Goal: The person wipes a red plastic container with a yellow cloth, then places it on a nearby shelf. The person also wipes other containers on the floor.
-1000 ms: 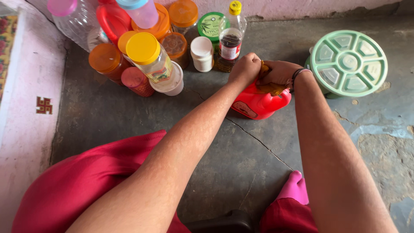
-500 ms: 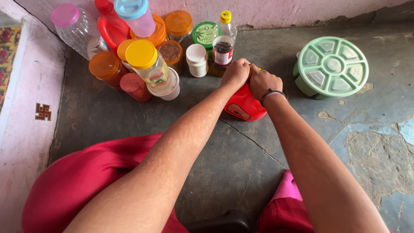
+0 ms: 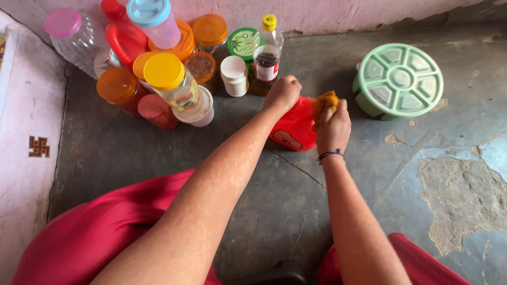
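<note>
Both hands are on the red container [image 3: 293,126]: the left hand [image 3: 283,93] grips its top, the right hand [image 3: 332,125] clamps an orange cloth [image 3: 326,98] against it. Since a moment ago the cloth has shifted from the lid down the side, so wiping continues.

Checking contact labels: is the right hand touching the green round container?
No. The right hand presses an orange cloth on the red container, apart from the green round container.

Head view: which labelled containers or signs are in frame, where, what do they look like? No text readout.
Red container: lying on the floor under both hands, red, oval label near its base.
Dark bottle: upright behind it, yellow cap, white and red label.
Yellow-lidded jar: left cluster, clear, printed label.
Green round lid: beside the dark bottle, printed top.
Red symbol: painted on the pink surface, far left.
</note>
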